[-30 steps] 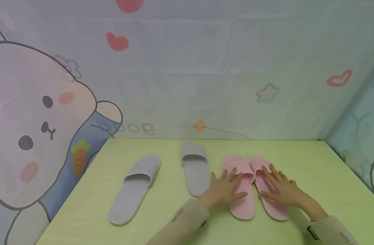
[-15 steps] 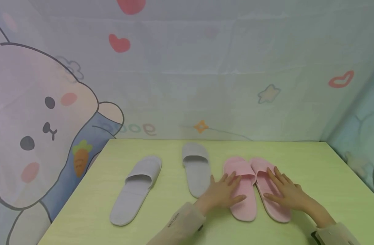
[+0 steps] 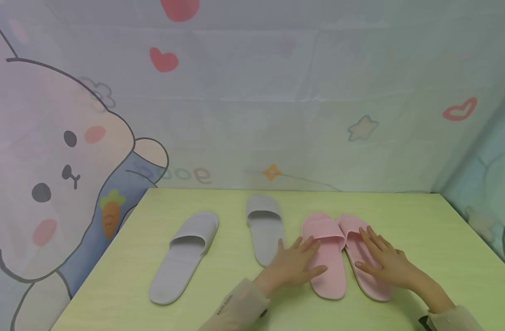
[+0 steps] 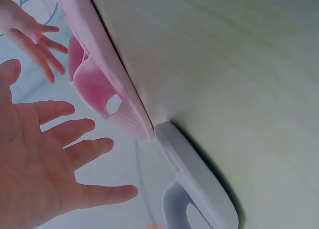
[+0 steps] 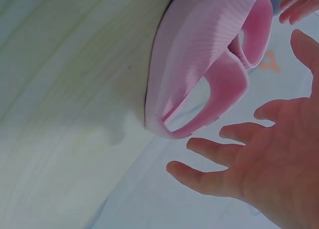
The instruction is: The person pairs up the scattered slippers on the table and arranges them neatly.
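Observation:
Two pink slippers stand side by side on the table, the left pink slipper and the right pink slipper, their straps meeting in the middle. Over the left one's edge hovers my left hand, fingers spread and straight, apart from the slipper in the left wrist view. My right hand is over the right slipper with fingers extended; a gap shows beneath its palm in the right wrist view. Neither hand holds anything. A grey slipper lies just left of my left hand, its heel partly behind the fingers.
Another grey slipper lies tilted on the left of the pale green table. Behind the table hangs a printed cloth with a cartoon animal and hearts. A second cloth is at the right side.
My left hand has shifted slightly left and down, off the left pink slipper's strap. The right hand has moved only a little. The slippers stay in place on the table.

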Demonstrator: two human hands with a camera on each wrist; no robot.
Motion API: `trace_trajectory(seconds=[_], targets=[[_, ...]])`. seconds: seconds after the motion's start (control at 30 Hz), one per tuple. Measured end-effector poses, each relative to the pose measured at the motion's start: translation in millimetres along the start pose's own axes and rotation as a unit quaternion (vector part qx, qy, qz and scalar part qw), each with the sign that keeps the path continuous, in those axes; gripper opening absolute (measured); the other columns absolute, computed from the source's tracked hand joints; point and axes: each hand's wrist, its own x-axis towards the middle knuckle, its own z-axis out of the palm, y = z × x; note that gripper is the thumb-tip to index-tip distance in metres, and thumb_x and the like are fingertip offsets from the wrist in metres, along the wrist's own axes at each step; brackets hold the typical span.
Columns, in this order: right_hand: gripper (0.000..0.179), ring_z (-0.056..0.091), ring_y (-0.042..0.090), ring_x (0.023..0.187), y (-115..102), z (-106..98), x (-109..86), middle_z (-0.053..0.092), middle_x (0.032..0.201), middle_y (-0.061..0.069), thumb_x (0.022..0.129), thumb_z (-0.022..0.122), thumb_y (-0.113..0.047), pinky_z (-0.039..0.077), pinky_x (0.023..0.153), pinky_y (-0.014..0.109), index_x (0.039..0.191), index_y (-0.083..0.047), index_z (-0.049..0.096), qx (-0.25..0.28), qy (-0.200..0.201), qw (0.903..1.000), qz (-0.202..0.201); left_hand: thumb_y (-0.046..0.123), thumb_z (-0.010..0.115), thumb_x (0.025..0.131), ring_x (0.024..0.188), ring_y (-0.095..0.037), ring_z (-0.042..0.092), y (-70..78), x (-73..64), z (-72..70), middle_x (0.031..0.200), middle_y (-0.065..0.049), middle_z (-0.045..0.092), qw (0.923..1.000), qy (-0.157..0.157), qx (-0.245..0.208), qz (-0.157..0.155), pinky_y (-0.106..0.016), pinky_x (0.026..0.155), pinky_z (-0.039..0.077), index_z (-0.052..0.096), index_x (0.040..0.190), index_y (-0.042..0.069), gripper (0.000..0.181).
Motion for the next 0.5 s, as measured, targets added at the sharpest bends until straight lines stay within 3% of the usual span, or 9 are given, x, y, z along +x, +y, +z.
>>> trace_trajectory(seconds=[0.5], targets=[[0.071, 0.034, 0.051, 0.12, -10, 3, 3.5, 0.026, 0.142, 0.026, 0.087, 0.054, -0.036, 0.033, 0.077, 0.07, 0.142, -0.006, 0.02, 0.013, 0.049, 0.9982, -0.031, 0.059, 0.019, 0.09, 0.137, -0.024, 0.021, -7.1, -20.2, -10.8, 0.147, 0.005, 0.026, 0.9996, 0.022, -0.017, -0.004, -0.064, 0.101, 0.017, 0.024, 0.142, 0.027, 0.061]])
